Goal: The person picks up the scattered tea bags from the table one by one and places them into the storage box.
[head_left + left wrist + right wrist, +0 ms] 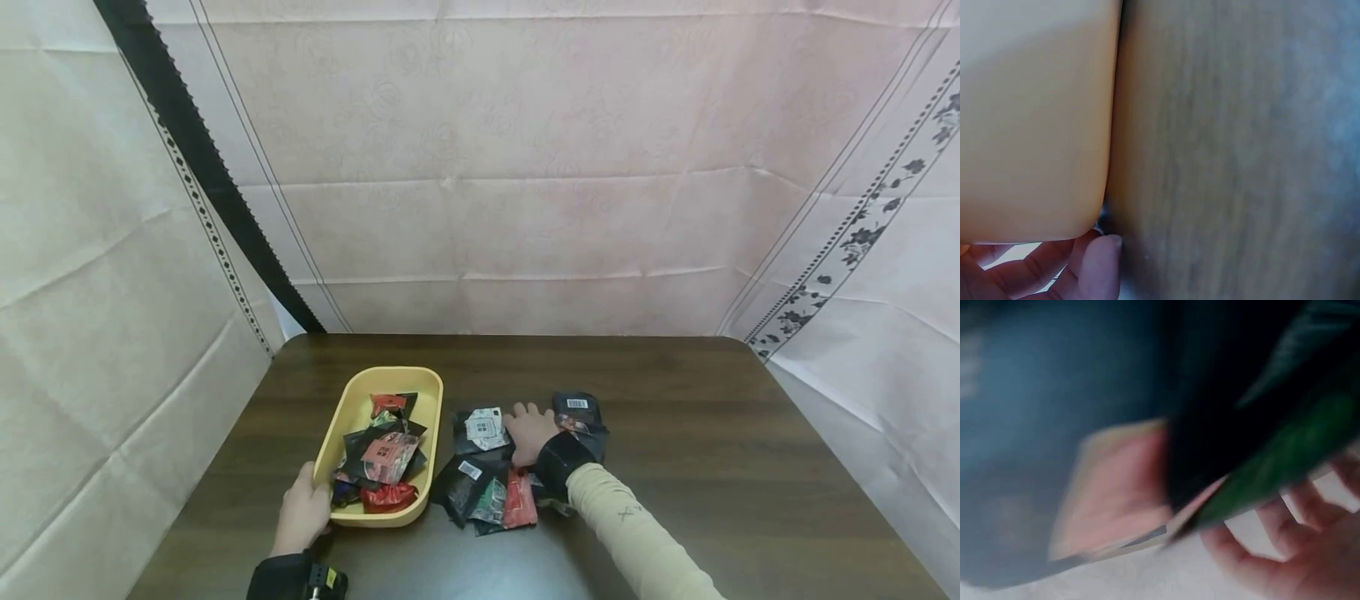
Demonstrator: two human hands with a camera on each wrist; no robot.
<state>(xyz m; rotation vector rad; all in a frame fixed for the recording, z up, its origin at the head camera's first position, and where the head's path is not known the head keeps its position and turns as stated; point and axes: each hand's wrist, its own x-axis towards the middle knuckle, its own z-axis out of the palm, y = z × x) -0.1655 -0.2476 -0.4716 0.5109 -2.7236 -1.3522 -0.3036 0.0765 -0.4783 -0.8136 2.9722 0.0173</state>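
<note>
At the left of the table stands a yellow tray (437,408) holding several small foil packets, among them a black one with a pink label (386,457) and a red one (390,497). My left hand (302,510) holds the tray at its near left corner; in the left wrist view its fingers (1100,265) bend around the tray's lower edge. Right of the tray lies a loose pile of packets. My right hand (531,433) reaches over that pile with fingers spread. In the blurred right wrist view, its fingers are beside a green packet (1285,459) and a pink one (1119,487).
Nearest the tray lies a black packet (467,487) with a white label; a pink packet (520,500) is beside it. Behind them is a black packet with a white print (483,427). More dark packets (577,408) lie beyond my right wrist. A pale cloth (525,208) hangs behind the brown table (712,467).
</note>
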